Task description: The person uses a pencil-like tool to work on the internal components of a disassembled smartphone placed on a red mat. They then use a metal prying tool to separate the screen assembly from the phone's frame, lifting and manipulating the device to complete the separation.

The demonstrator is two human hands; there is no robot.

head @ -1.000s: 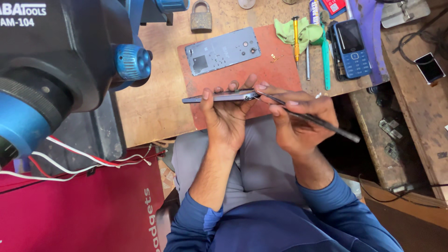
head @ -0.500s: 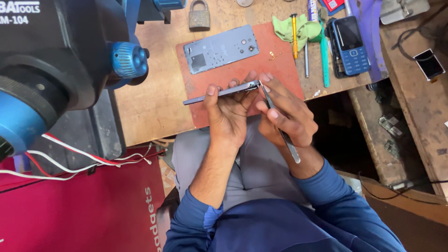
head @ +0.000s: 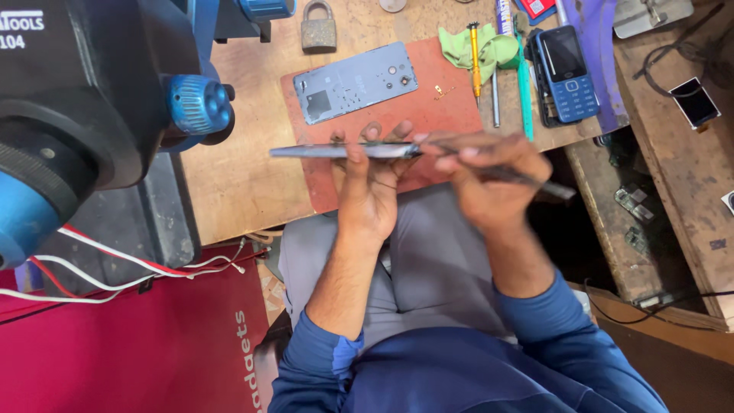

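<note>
Item: a thin grey phone point(head: 340, 151) held edge-on above the red work mat point(head: 451, 115), just beside the bench's near edge. The left hand point(head: 371, 191) grips it from below, fingers curled over the top edge. The right hand point(head: 485, 180) is closed around a slim dark tool point(head: 527, 177). Change since half a second ago: the tool, then pointing steeply down toward the lap, now lies nearly level, its tip brought to the phone's right end; the work appears to be shifting to that end or seam. Also present: grey back cover point(head: 355, 92) on the mat, padlock point(head: 319, 27), blue keypad phone point(head: 567, 73), green cloth point(head: 489, 44), yellow screwdriver point(head: 475, 53), microscope head with blue knob point(head: 195, 103). Unclear: the right hand is motion-blurred, so tip contact cannot be judged; the phone's face is unseen.
</note>
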